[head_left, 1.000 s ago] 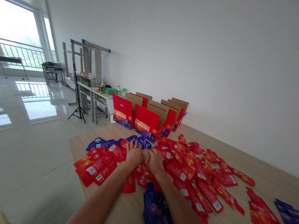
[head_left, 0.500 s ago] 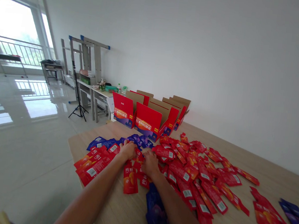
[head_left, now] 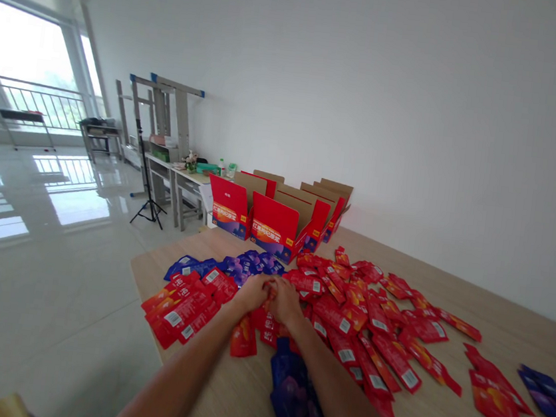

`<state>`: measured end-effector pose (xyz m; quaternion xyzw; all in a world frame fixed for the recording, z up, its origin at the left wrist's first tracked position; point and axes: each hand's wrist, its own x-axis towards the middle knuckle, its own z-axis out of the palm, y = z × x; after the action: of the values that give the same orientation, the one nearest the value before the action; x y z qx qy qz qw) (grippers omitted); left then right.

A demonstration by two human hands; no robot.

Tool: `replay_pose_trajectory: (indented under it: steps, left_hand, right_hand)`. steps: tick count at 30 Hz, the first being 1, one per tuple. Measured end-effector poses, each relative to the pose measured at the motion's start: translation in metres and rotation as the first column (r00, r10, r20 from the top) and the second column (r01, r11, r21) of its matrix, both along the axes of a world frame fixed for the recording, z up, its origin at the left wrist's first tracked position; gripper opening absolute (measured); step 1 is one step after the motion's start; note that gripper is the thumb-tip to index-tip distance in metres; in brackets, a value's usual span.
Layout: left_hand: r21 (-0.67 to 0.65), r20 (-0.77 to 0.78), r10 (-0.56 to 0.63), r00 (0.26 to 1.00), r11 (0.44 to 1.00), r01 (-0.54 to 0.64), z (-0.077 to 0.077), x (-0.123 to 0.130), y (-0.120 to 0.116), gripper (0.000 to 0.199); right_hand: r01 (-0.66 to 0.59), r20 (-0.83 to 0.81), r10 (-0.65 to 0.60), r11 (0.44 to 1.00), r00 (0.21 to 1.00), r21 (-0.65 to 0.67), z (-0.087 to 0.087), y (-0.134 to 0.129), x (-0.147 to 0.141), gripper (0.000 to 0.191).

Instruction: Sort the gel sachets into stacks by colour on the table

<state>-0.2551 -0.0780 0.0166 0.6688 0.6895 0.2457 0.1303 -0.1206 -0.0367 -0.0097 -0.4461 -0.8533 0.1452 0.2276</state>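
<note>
1. Left hand point(head_left: 253, 293) and right hand point(head_left: 286, 300) are meeting at the fingers, low over the desk point(head_left: 237, 394), toward its left end. A reddish bit point(head_left: 272, 293) is showing between them — cannot tell whether either is gripping it.
2. Red pouches point(head_left: 270, 331) are lying directly below, one jutting toward the wearer.
3. Fanned red pouches point(head_left: 183, 308) are overlapping left of the hands, along the desk's left edge, several showing barcodes.
4. Blue pouches point(head_left: 241, 268) are lying just beyond, between the desk's left corner and the boxes point(head_left: 273, 227).
5. Loose red pile point(head_left: 333, 315) is spreading rightward from the right hand toward the desk's wall-side edge — pouches pointing in mixed directions.
6. Dark blue pouches point(head_left: 290, 390) are lying nearer the wearer, partly hidden by the right forearm point(head_left: 331, 382).
7. Boxes are standing open-topped near the desk's far end, by the wall point(head_left: 443, 120).
</note>
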Motion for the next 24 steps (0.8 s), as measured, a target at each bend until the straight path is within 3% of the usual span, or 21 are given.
replay_pose_trajectory:
  steps: [5,9,14,17,21,24]
  left_hand:
    - [0.011,-0.065,0.239,0.969,0.971,-0.239,0.002,-0.028,0.013,0.053]
    - [-0.079,-0.142,0.317,0.938,0.941,-0.33,-0.002,-0.053,0.025,0.084]
    - [-0.311,-0.224,0.257,0.94,0.895,-0.319,-0.007,-0.074,0.043,0.123]
    - [-0.479,-0.229,0.175,0.957,0.836,-0.268,-0.004,-0.083,0.052,0.136]
    - [-0.492,-0.19,0.117,0.975,0.848,-0.197,0.0,-0.089,0.058,0.138]
    - [-0.422,-0.171,0.08,0.982,0.895,-0.147,-0.003,-0.087,0.063,0.128]
  right_hand:
    - [-0.039,-0.054,0.04,0.999,0.998,0.032,-0.003,0.01,-0.014,0.053]
    - [-0.006,-0.081,0.008,1.0,0.997,0.024,-0.001,0.031,-0.033,0.049]
    - [0.052,-0.037,-0.054,0.997,0.998,-0.062,-0.003,0.061,-0.05,0.061]
    - [0.085,0.029,-0.081,0.986,0.996,-0.141,-0.007,0.073,-0.057,0.083]
    - [0.136,0.117,-0.109,0.958,0.987,-0.254,-0.011,0.085,-0.064,0.112]
    - [0.148,0.152,-0.108,0.948,0.982,-0.281,-0.011,0.091,-0.069,0.114]
